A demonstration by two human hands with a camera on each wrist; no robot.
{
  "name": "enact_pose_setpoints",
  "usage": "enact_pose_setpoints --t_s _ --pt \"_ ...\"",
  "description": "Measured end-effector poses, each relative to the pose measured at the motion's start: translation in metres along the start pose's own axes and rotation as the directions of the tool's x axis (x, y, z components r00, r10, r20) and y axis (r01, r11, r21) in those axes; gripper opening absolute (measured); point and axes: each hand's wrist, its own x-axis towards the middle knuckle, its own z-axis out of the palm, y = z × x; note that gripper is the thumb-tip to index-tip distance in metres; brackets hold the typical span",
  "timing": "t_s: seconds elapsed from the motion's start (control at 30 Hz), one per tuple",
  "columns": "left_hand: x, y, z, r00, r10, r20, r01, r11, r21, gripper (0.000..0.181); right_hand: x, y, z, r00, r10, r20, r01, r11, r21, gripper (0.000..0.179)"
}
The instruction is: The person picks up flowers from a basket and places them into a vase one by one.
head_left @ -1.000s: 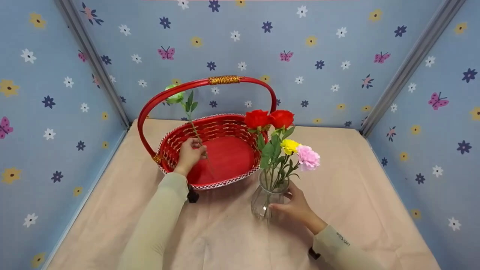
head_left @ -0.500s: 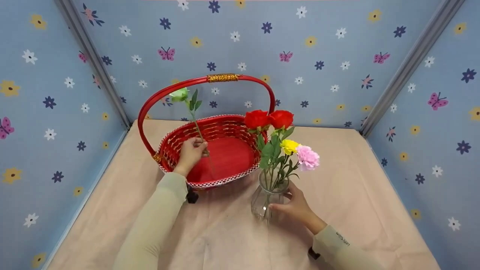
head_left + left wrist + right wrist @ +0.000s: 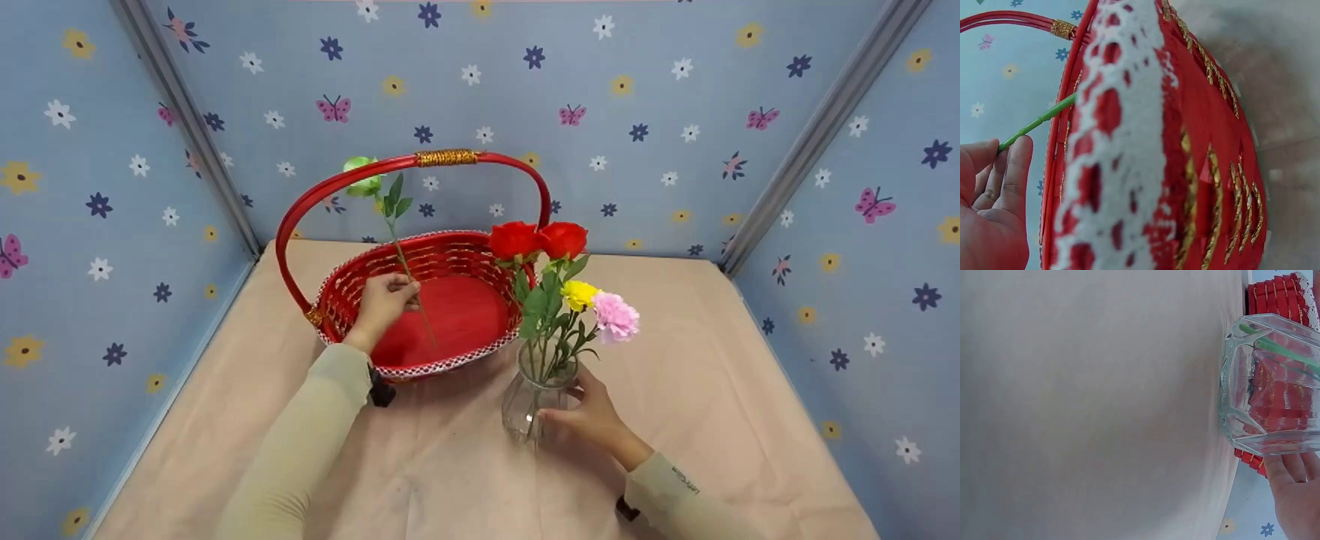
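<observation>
My left hand pinches the stem of an artificial light green flower over the red woven basket. The bloom points up behind the basket's handle, and the stem's lower end slants down inside the rim. In the left wrist view, thumb and fingertips meet on the green stem, partly hidden by the basket's white lace edge. My right hand grips the clear glass vase from its right side. Red flowers, a yellow flower and a pink carnation stand in it.
The basket's tall red handle, wrapped in gold at the top, arches over the left forearm's reach. A pale pink cloth covers the table. Blue flowered panels enclose it at the back and both sides.
The green flower has shifted to the right within the handle's arch, its bloom dipping and then rising. My left hand has moved slightly right with it. My right hand and the vase stay put.
</observation>
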Motion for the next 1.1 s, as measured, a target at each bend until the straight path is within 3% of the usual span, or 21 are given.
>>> enact_pose_setpoints --t_s 0.57,0.87,1.1 --pt "-0.001 0.024 -0.012 0.996 0.080 0.025 -0.080 0.996 0.025 0.024 0.001 0.002 0.000 1.000 0.004 -0.001 -0.004 1.000 0.008 0.075" --pt "-0.004 0.032 -0.016 0.986 0.120 0.117 -0.128 0.990 0.063 0.020 0.000 0.002 0.000 1.000 0.022 -0.001 -0.022 1.000 0.003 0.075" --pt "-0.008 0.040 -0.017 0.974 0.082 0.210 -0.099 0.992 0.072 0.021 0.000 0.003 0.000 1.000 0.018 -0.001 -0.018 1.000 0.000 0.072"
